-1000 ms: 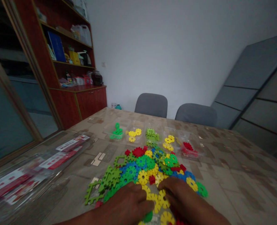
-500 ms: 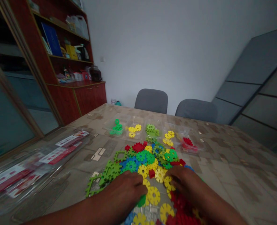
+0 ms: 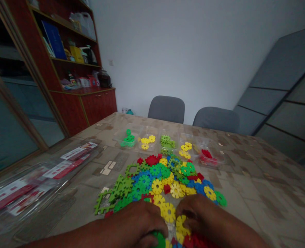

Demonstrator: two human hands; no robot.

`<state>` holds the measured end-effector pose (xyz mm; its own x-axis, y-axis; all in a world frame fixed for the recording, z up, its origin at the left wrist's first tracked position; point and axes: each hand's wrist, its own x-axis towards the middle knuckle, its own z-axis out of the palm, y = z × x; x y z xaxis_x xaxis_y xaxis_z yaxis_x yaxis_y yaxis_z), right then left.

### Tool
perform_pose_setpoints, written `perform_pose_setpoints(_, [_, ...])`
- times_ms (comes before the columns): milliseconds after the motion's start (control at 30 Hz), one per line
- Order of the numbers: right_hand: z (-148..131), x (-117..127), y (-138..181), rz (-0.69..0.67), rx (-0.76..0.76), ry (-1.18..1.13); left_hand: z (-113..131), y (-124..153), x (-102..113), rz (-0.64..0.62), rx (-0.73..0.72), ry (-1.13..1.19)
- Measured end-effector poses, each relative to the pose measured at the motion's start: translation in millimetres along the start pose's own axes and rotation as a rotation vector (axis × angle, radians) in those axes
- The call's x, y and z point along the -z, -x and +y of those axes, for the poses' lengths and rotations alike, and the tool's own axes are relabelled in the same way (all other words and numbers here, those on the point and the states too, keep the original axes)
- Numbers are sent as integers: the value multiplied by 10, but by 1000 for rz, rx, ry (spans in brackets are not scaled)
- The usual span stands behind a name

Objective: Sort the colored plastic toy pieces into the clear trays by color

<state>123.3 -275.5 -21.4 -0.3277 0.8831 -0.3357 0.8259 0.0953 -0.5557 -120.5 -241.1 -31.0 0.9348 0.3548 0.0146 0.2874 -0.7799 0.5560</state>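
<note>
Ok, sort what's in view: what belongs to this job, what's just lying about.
Apparently in use:
coloured plastic pieces around left hand and right hand
clear containers holding more pieces

Seemingly just lying about:
red-and-white packaging
grey chairs
yellow box

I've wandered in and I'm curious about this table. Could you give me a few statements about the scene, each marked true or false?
1. The left hand and the right hand are both at the pile of pieces. True.
2. The rightmost box holds blue pieces. False: it holds red pieces.
3. Two grey chairs stand beyond the far edge of the table. True.
4. The flat plastic packages lie to the right of the pile. False: they lie to its left.
5. The right hand's fingertips are by a yellow piece. True.
</note>
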Motion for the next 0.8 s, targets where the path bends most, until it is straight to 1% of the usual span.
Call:
perform_pose_setpoints(133, [125, -97, -14, -17, -39, 70, -44, 27, -119, 13, -24, -90])
perform_pose_setpoints(267, [293, -254, -6, 53, -37, 91, -224, -74, -343, -21, -86, -235])
perform_pose_setpoints(367, [336, -302, 40, 55, -60, 56, -334, -146, -508, -13, -87, -333])
perform_pose_setpoints(500, [218, -231, 71, 29, -83, 48, -359, -155, -630, 51, 116, -347])
perform_pose_setpoints(533, [166, -201, 71, 23, -85, 56, -363, -151, -648, 59, 141, -342])
perform_pose_setpoints(600, [65, -150, 65, 19, -79, 67, -389, -147, -681, 60, 102, -354])
perform_pose_setpoints(700, [-12, -133, 58, 41, -89, 85, -451, -150, -720, 37, -27, -404])
perform_pose_setpoints(800, [40, -189, 52, 66, -71, 104, -421, -135, -678, 26, -36, -426])
